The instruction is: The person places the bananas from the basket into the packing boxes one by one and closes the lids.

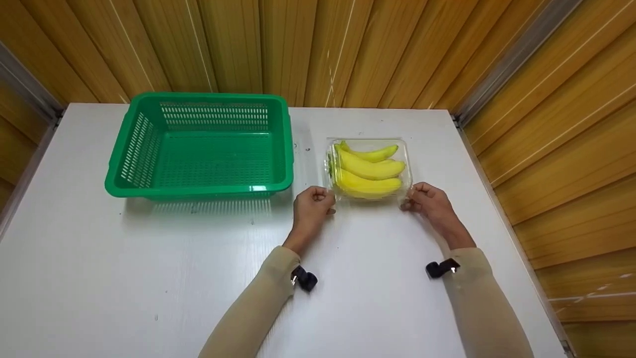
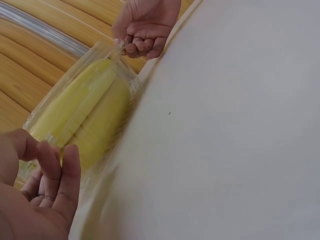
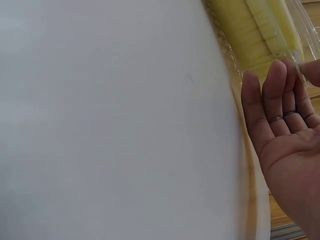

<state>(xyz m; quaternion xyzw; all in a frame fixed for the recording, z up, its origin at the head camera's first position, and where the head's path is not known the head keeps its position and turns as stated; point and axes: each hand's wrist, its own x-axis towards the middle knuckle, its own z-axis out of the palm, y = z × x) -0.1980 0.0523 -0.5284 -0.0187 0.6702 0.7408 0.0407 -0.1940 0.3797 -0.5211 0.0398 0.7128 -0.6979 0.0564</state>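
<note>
A clear plastic clamshell box sits on the white table with several yellow bananas inside. My left hand pinches its near left corner between thumb and fingers. At the near right corner, my right hand holds the rim in the same way. The left wrist view shows the bananas through the plastic, with the left hand close and the right hand beyond. In the right wrist view, thumb and fingertips of the right hand meet at the edge of the box.
An empty green slotted basket stands to the left of the box on the white table. Yellow wood-look panels rise behind the table and along its right side. Each sleeve carries a small black wrist camera.
</note>
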